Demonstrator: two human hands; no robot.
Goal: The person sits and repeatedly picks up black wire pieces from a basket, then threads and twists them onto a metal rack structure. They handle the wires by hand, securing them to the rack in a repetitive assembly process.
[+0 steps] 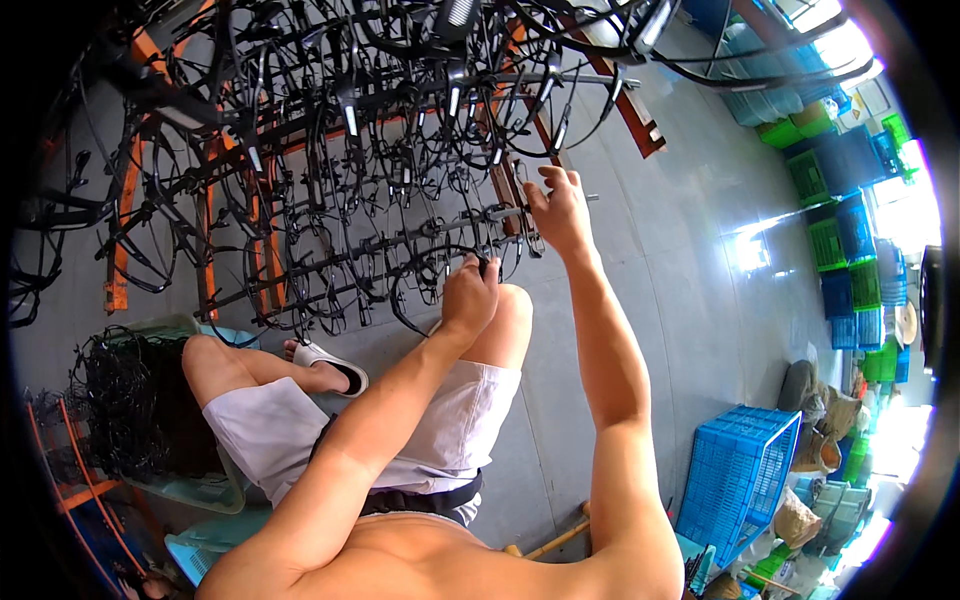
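Rows of thin black looped frames [350,175], some with pale shiny strips, hang on metal rods in front of me; I cannot tell their exact kind. My left hand [472,300] is closed at the near lower rod, its fingers pinching a black looped frame [405,300] that curves out to its left. To the right, by the end of a rod [592,198], my right hand [560,208] is raised with its fingers apart and slightly bent. Nothing shows in it.
Orange rack bars [125,215] stand among the rods. At my left is a pale green crate [215,490] heaped with tangled black pieces [125,400]. A blue crate [735,480] stands at my right, before stacked green and blue crates [828,245] along the wall.
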